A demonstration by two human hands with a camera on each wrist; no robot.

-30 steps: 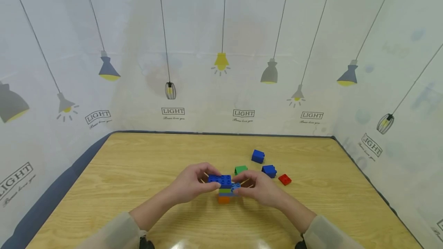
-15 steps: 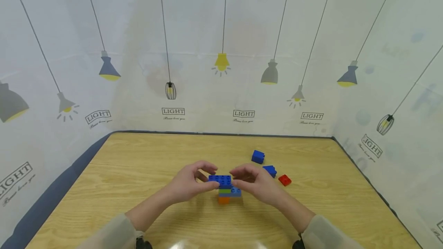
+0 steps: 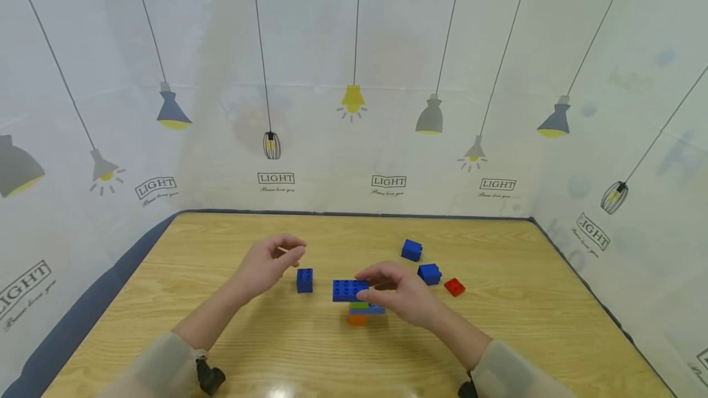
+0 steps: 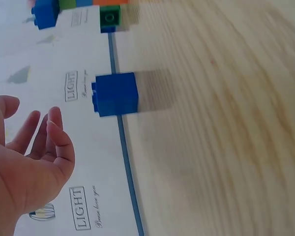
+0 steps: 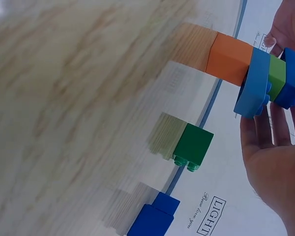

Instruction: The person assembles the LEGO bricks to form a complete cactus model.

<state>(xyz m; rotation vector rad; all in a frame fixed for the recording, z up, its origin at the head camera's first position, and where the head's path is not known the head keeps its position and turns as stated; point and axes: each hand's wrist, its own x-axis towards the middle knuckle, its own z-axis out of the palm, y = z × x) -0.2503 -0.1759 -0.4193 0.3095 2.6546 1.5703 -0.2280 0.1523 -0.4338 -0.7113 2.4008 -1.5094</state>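
A stack of toy building bricks stands on the table: an orange brick (image 3: 357,319) at the bottom, a light blue brick (image 5: 256,82) above it, then a lime green brick (image 5: 277,70), and a longer dark blue brick (image 3: 347,290) on top, jutting left. My right hand (image 3: 406,296) pinches the right end of that dark blue brick, thumb in front and fingers behind. Off to the left, my left hand (image 3: 268,268) holds nothing, its fingers loosely bent. Just right of it and lower sits a separate dark blue brick (image 4: 116,94), studs up.
Behind my right hand lies a green brick (image 5: 193,146), hidden in the head view. Two blue bricks (image 3: 412,249) lie on their sides farther back, with a flat red brick (image 3: 455,287) to their right. A printed curtain (image 3: 310,109) borders the wooden table (image 3: 221,235).
My left hand has left the stack and moved left and away, uncovering the separate blue brick. My right hand has shifted from the light blue brick up to the top dark blue one.
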